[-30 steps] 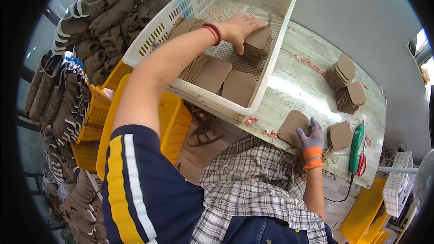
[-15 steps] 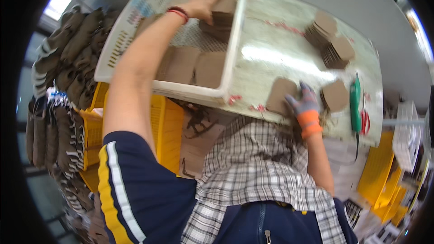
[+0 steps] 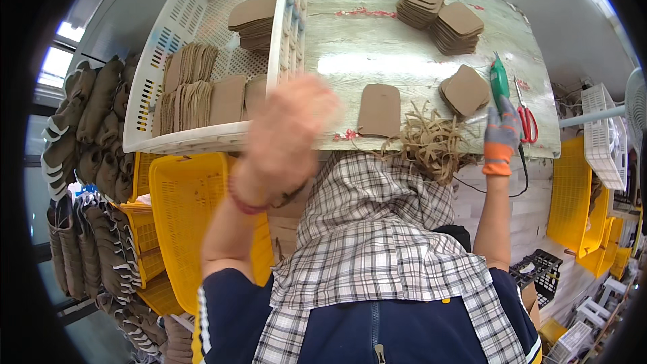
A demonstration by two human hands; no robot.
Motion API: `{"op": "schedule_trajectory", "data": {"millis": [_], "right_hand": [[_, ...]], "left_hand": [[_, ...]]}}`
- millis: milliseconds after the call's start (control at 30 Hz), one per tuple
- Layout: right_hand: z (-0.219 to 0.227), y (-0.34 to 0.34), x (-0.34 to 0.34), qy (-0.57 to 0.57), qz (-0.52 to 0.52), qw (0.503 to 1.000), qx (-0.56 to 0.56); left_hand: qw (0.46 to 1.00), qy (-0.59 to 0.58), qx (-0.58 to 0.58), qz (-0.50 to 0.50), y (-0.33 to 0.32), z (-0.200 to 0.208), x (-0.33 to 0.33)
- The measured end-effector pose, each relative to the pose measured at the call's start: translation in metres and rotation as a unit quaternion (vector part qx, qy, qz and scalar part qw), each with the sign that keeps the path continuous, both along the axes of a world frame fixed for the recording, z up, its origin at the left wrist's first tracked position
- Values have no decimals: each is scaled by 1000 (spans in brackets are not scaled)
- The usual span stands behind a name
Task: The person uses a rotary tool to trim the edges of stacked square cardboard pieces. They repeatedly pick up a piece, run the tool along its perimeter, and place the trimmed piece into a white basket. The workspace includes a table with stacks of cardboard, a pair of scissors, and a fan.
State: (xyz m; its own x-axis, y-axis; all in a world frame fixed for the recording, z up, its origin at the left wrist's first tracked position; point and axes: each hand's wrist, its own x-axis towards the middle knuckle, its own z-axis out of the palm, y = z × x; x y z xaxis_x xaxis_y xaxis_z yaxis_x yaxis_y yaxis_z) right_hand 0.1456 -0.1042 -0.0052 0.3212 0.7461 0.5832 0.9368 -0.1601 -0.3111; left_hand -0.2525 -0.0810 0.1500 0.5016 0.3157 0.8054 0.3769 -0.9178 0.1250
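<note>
My left hand [image 3: 290, 125], bare and smeared by motion, is in front of the near right corner of the white perforated crate [image 3: 202, 138]. Its fingers cannot be made out. My right hand [image 3: 503, 131], in a grey glove with an orange cuff, reaches to the lower end of a green corded hand tool [image 3: 499, 79]; its fingers are stretched out against it. Red-handled scissors [image 3: 528, 121] lie beside that hand. A single brown rounded pad [image 3: 379, 109] rests flat near the table's front edge, and a small stack of brown pads [image 3: 465, 89] stands to its right.
Two taller pad stacks [image 3: 421, 0] stand at the back of the table [image 3: 350, 47]. Brown trimmings [image 3: 435, 141] hang over its front edge. More pads [image 3: 253, 20] fill parts of the crate. Yellow crates [image 3: 189, 222] stand below left, near racks of brown shoes [image 3: 101, 101].
My left hand has come out of the white crate toward me. My right hand has left the flat pad and moved right to the green tool. The view has shifted.
</note>
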Motion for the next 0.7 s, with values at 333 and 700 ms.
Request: {"op": "schedule_trajectory", "data": {"millis": [333,700], "right_hand": [[-40,12,75,-73,-123,969,-200],[-3,46,91,129,-35,941,-312]], "left_hand": [[939,242,-242,47,50,-148,59],[841,231,-313,376,77,-171,61]]}}
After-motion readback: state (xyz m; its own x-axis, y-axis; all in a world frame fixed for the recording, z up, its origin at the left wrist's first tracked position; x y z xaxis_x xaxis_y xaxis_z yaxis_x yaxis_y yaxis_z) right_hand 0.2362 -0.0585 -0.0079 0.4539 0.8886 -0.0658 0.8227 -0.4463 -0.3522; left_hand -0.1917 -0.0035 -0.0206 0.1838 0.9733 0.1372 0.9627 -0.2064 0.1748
